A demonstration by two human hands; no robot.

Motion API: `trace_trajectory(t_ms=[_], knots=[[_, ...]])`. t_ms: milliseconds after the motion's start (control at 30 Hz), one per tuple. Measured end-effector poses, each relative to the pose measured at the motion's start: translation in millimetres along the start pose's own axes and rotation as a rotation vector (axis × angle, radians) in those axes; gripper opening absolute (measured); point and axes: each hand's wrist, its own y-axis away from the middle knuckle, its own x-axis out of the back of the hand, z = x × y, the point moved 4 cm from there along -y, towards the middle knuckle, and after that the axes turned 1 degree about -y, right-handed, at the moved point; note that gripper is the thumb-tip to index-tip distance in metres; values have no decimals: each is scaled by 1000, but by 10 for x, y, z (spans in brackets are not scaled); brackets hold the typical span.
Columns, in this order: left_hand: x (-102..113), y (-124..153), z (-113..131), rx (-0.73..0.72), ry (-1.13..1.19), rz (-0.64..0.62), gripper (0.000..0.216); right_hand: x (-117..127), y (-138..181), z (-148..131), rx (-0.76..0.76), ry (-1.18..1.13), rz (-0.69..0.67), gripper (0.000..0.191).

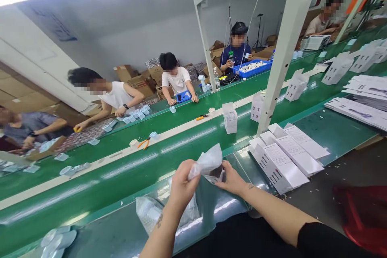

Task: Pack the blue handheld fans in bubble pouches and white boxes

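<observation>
My left hand point(183, 182) is closed around the end of a translucent plastic-wrapped item point(211, 158). What lies inside the wrap I cannot make out. My right hand point(232, 180) grips the side of a small white carton point(218, 174), whose dark inside faces up beneath the wrapped item. The two things touch or overlap, and my fingers partly cover the carton. Below my left forearm, another bubble-wrapped item point(148, 209) lies on the bench. To the right of my right hand, several flattened white cartons point(284, 161) are stacked in overlapping rows.
A green conveyor belt point(121, 185) runs past the bench, carrying upright open cartons point(230, 119). A white metal post point(279, 60) rises beside the flat cartons. Light-blue plastic parts point(59, 242) sit at lower left. Several co-workers sit across the belt; a red stool point(365, 213) stands at right.
</observation>
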Motion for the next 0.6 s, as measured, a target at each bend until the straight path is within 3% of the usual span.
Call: trace_trajectory(t_ms=[100, 200, 267, 400, 467, 533, 600], knots=[[-1, 83, 180, -131, -151, -176, 23, 79, 74, -41, 44, -8, -70, 78], [15, 105, 258, -115, -146, -201, 24, 247, 45, -150, 90, 23, -36, 44], [2, 109, 219, -21, -70, -153, 17, 357, -31, -220, 100, 79, 33, 26], [-4, 204, -29, 327, 74, 88, 20, 397, -229, -280, 68, 175, 44, 30], [33, 284, -107, 393, 68, 179, 24, 357, -287, -272, 44, 210, 32, 19], [71, 330, -78, 305, -13, 139, 20, 306, -292, -255, 31, 229, 18, 15], [81, 340, 39, 167, -134, 20, 15, 255, -262, -238, 25, 230, 2, 27]])
